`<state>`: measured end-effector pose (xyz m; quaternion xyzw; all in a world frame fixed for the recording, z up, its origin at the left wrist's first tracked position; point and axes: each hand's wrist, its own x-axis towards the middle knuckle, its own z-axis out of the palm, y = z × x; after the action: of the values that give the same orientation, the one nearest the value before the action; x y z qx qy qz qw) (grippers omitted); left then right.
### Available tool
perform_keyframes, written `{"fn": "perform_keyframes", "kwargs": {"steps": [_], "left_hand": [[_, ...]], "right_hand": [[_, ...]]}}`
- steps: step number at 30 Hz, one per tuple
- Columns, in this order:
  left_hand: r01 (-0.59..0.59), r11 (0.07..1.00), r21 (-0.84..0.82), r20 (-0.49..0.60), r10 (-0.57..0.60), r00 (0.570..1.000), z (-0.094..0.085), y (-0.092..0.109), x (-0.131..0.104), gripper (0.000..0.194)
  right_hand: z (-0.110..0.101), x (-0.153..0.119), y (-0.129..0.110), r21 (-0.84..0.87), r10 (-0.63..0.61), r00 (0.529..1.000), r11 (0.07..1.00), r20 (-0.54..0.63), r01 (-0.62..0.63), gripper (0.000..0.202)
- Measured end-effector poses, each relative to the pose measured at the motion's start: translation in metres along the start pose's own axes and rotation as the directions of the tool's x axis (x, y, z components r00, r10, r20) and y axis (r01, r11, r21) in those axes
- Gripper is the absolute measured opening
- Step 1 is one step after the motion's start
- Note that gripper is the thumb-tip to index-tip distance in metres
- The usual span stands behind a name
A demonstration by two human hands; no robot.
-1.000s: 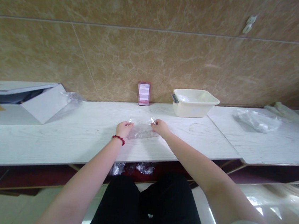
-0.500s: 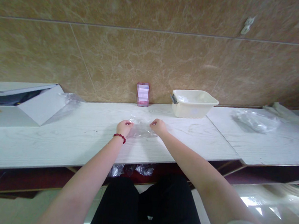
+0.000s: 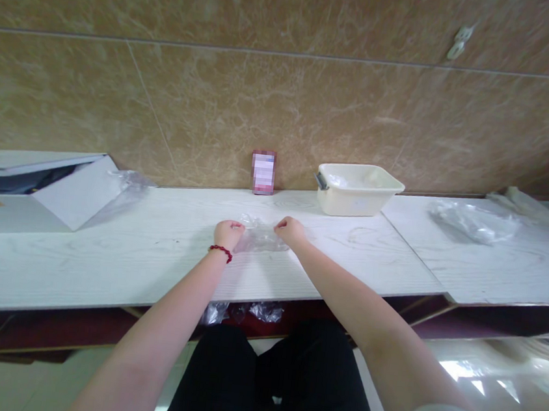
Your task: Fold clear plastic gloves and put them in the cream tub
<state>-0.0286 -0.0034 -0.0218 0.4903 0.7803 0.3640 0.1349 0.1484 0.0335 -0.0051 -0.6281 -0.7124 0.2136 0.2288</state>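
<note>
A clear plastic bag (image 3: 262, 237) lies crumpled on the white wood-grain counter (image 3: 150, 264), stretched between my hands. My left hand (image 3: 229, 233), with a red bead bracelet at the wrist, pinches the bag's left side. At its upper right, my right hand (image 3: 292, 231) is closed in a pinch on the same bag. Whether anything is inside the bag is hard to make out through the plastic.
A cream plastic bin (image 3: 356, 201) with a grey latch stands behind my right hand. An upright pinkish card (image 3: 263, 173) leans on the wall. At left is an open white box (image 3: 74, 194); at right, another clear plastic bag (image 3: 476, 221). Bags lie on the shelf below.
My right hand has shifted very slightly left, and the plastic between the hands has moved a little. My left hand stays about where it was.
</note>
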Motion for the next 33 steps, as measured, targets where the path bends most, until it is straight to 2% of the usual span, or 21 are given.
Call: {"fn": "perform_keyframes", "kwargs": {"steps": [7,13,16,19,23,27,28,30,33], "left_hand": [[0.018,0.997,-0.072,-0.028,-0.020,0.999,0.008,-0.006,0.007,0.016],[0.011,0.988,-0.155,-0.052,-0.019,0.998,0.015,-0.012,0.014,0.040],[-0.011,0.985,-0.174,-0.027,0.006,1.000,0.014,-0.013,0.016,0.043],[-0.032,0.988,-0.154,-0.025,0.029,0.999,0.006,-0.016,0.018,0.038],[-0.057,0.995,-0.088,-0.042,0.053,0.998,-0.014,-0.021,0.016,0.028],[-0.103,0.995,0.015,0.030,0.102,0.994,-0.035,-0.023,-0.002,0.025],[-0.090,0.996,0.028,0.073,0.087,0.994,-0.038,-0.023,-0.010,0.027],[0.018,0.999,-0.034,0.147,-0.012,0.989,-0.043,-0.020,-0.026,0.032],[0.224,0.932,-0.286,0.278,-0.143,0.950,-0.044,-0.013,-0.047,0.038]], "right_hand": [[0.002,0.003,0.001,0.023,0.012,1.000,1.000,-0.010,-0.012,0.008],[0.007,0.009,0.002,0.016,-0.007,1.000,1.000,-0.020,0.007,0.007],[0.010,0.013,0.005,0.038,-0.005,0.999,0.999,-0.042,0.007,0.011],[0.013,0.014,0.007,0.090,0.016,1.000,0.996,-0.015,-0.015,0.017],[0.013,0.014,0.009,0.142,0.024,1.000,0.990,0.004,-0.025,0.020],[0.012,0.014,0.011,0.153,0.029,0.999,0.988,0.014,-0.030,0.022],[0.012,0.014,0.011,0.154,0.027,0.999,0.988,0.018,-0.029,0.021],[0.012,0.014,0.012,0.162,0.021,0.999,0.986,0.024,-0.025,0.021],[0.013,0.013,0.013,0.175,0.009,1.000,0.984,0.016,-0.012,0.021]]}}
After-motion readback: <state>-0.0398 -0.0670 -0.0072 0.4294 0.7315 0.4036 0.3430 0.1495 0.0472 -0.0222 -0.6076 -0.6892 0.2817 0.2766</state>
